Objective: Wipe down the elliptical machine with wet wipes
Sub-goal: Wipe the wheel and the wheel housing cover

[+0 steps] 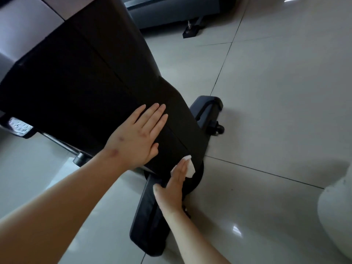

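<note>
Nearest my view, my bare left forearm runs up from the lower left corner to my left hand [137, 138], which lies flat on the broad matte black housing of the elliptical machine [85, 79], fingers straight and close together, holding nothing. My right hand [172, 189] comes in from the bottom edge, its fingers straight as well, pressing a small folded white wet wipe [188, 167] against the lower end of that housing, near the left hand and lower than it. The wipe pokes out past my fingertips on the right side, and my thumb stands out to the left over a long rounded black foot bar [148, 221] that lies on the glossy pale tiled floor [276, 92]. A second black bar [205, 109] shows from behind the housing, with a small black wheel [219, 129] at its end on the tiles. At the left edge I see a dark pedal with a silvery textured patch [19, 126] and a chrome rod [59, 142] below it. The grey base of another machine [162, 16] sits at the top, and a white rounded object [335, 206] at the right edge, which I cannot identify
</note>
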